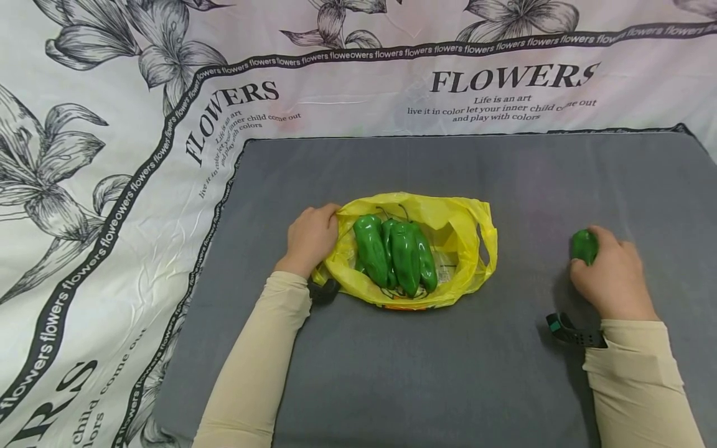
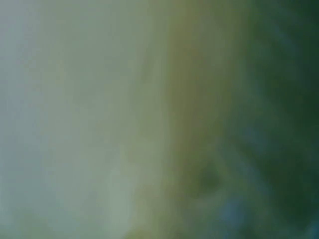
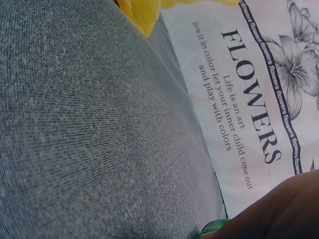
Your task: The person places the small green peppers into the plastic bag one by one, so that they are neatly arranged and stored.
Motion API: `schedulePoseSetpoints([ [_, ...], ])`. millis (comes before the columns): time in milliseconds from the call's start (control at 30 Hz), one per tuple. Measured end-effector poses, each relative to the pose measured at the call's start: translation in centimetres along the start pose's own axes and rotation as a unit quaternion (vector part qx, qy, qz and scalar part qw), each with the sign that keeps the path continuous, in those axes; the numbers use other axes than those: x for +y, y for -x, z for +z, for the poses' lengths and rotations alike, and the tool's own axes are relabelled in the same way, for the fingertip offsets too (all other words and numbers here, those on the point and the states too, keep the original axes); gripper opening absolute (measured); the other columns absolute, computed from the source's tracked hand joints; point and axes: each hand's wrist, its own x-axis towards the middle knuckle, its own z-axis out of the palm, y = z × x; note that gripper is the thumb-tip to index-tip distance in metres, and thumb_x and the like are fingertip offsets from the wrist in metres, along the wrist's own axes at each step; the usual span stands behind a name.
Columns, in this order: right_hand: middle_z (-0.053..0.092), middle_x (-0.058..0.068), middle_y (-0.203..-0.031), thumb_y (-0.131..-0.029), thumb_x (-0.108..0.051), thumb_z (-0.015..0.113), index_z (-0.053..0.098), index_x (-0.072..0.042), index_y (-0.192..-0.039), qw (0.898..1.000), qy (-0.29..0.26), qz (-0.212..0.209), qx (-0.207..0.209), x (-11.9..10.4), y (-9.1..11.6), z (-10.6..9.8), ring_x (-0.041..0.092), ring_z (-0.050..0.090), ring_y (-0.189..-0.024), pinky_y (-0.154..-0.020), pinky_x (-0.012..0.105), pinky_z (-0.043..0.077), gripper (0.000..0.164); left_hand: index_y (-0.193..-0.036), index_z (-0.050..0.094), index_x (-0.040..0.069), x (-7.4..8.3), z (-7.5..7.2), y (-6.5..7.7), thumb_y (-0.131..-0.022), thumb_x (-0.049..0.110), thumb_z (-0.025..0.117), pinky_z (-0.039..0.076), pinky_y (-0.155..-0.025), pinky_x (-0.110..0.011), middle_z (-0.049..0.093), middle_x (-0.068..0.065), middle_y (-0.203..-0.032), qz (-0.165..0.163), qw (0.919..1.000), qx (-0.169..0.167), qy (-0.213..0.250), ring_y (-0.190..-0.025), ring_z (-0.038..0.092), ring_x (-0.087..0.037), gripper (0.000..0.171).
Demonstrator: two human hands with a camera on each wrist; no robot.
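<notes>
A yellow plastic bag [image 1: 448, 214] lies with its mouth spread wide in the head view, its handle loop toward the right. Several glossy green peppers [image 1: 404, 255] rest inside, two thin curved stems showing. My left hand [image 1: 312, 239] grips the bag's left rim, the fingertips partly hidden by the plastic. Well off to the right, my right hand [image 1: 616, 280] holds a single green pepper [image 1: 584, 246] between thumb and fingers, low over the grey cloth. In the right wrist view, only a sliver of that pepper shows beside the hand. The left wrist view is a close blur.
Grey cloth [image 1: 437, 373] covers the work surface under both hands. Beyond its back and left edges lies a white sheet [image 1: 358, 93] printed with flowers and lettering. Dark bands sit at both wrists, the left one [image 1: 323, 291] close to the bag's lower left side.
</notes>
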Motion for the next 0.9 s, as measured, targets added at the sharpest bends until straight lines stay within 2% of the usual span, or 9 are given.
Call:
schedulePoseSetpoints([
  [433,0.037,0.053,-0.128,-0.098,-0.009,0.052,0.028,0.013,-0.158,1.000,0.000,-0.003,0.003,-0.09,0.03,0.00,0.061,0.039,-0.105,-0.079,0.071,0.039,0.068,-0.138,0.070,0.019,0.13,-0.01,-0.03,-0.112,0.025,0.043,0.056,-0.082,-0.050,0.075,-0.005,-0.122,-0.007,1.0000,-0.001,0.000,-0.105,0.066,-0.028,0.037],
  [900,0.039,0.051,-0.128,-0.100,-0.011,0.053,0.028,0.011,-0.158,1.000,0.003,-0.012,-0.005,-0.57,0.09,-0.13,0.060,0.040,-0.106,-0.080,0.071,0.039,0.067,-0.137,0.071,0.020,0.16,0.02,0.03,-0.112,0.024,0.044,0.055,-0.077,-0.049,0.075,-0.006,-0.120,-0.001,1.0000,0.003,0.000,-0.102,0.065,-0.028,0.037],
])
